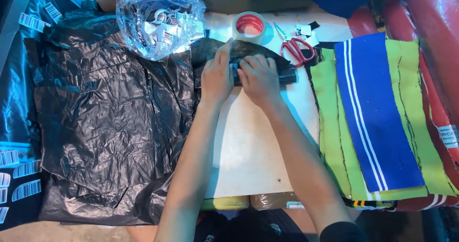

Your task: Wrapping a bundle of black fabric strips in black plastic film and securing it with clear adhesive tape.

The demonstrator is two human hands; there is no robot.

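Note:
My left hand (217, 74) and my right hand (260, 79) press side by side on a small dark plastic-wrapped bundle (248, 53) lying on a white board (253, 146). Both hands have their fingers curled over the bundle, gripping its black wrap. A bit of blue shows between my hands. A roll of tape (249, 26) stands just beyond the bundle, and red-handled scissors (296, 48) lie to its right.
A big crumpled black plastic sheet (105, 122) covers the left. A clear bag of small tags (160, 19) sits at the top. Yellow-green and blue striped fabric pieces (373, 117) lie at the right, with red rolls (435, 41) beyond. Label strips (21, 175) lie at the far left.

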